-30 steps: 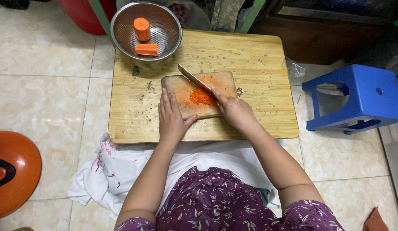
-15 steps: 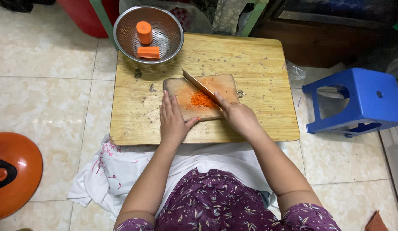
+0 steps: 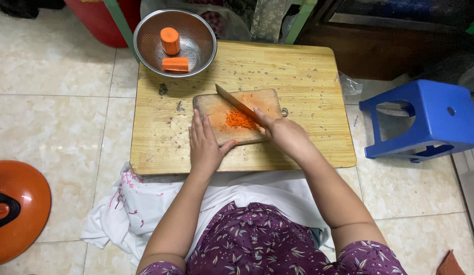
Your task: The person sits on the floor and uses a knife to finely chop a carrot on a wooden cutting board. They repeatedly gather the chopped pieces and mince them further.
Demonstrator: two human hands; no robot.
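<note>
A small wooden cutting board (image 3: 262,100) lies on a low wooden table (image 3: 303,76). A pile of finely chopped carrot (image 3: 239,119) sits in the board's middle. My right hand (image 3: 285,136) grips the handle of a knife (image 3: 237,102) whose blade slants up-left over the pile. My left hand (image 3: 205,146) lies flat, fingers together, on the board's left edge and the table. A steel bowl (image 3: 196,43) at the table's far left corner holds two carrot pieces (image 3: 170,40).
A blue plastic stool (image 3: 425,119) stands on the tiled floor at the right. An orange round lid (image 3: 15,211) lies at the left. White cloth (image 3: 145,209) covers my lap under the table's near edge. A red container (image 3: 97,18) stands behind.
The knife blade has shifted slightly over the carrot pile; my left hand stays flat beside the board. The view has drifted a little.
</note>
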